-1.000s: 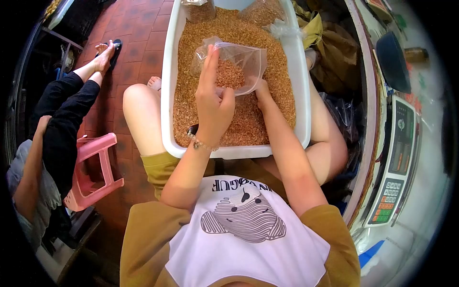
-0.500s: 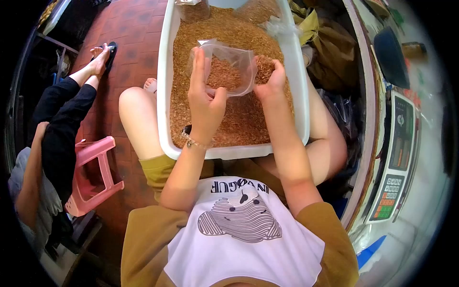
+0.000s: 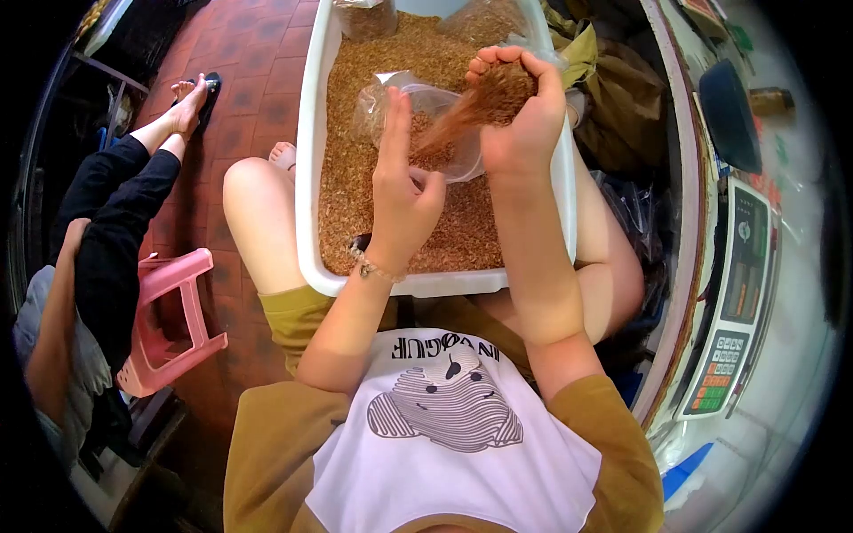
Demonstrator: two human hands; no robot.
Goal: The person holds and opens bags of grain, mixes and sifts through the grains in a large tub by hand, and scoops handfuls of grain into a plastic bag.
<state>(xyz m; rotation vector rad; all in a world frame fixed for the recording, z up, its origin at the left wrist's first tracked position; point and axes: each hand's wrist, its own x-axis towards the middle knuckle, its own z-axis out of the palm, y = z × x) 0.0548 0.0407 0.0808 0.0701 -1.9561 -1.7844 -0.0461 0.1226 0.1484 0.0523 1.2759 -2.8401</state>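
My left hand (image 3: 405, 197) grips the edge of a clear plastic bag (image 3: 468, 162) and keeps its mouth wide, two fingers pointing up. My right hand (image 3: 531, 124) is cupped around a heap of reddish-brown dried flakes (image 3: 510, 91). A blurred stream of the flakes falls from it into the bag's mouth. Both hands are above a white plastic tub (image 3: 311, 151) across my lap. A thick layer of the same loose flakes (image 3: 355, 226) covers its bottom, and some show inside the bag.
Filled clear bags (image 3: 366, 19) stand at the tub's far end. To the right, a digital scale (image 3: 745, 258) sits on a counter near a dark scoop-like object (image 3: 729, 115). At left are a pink stool (image 3: 173, 324) and another person's legs (image 3: 115, 191).
My right hand has risen from beside the bag and tipped, and flakes now pour into it. My left hand and the bag have shifted slightly right.
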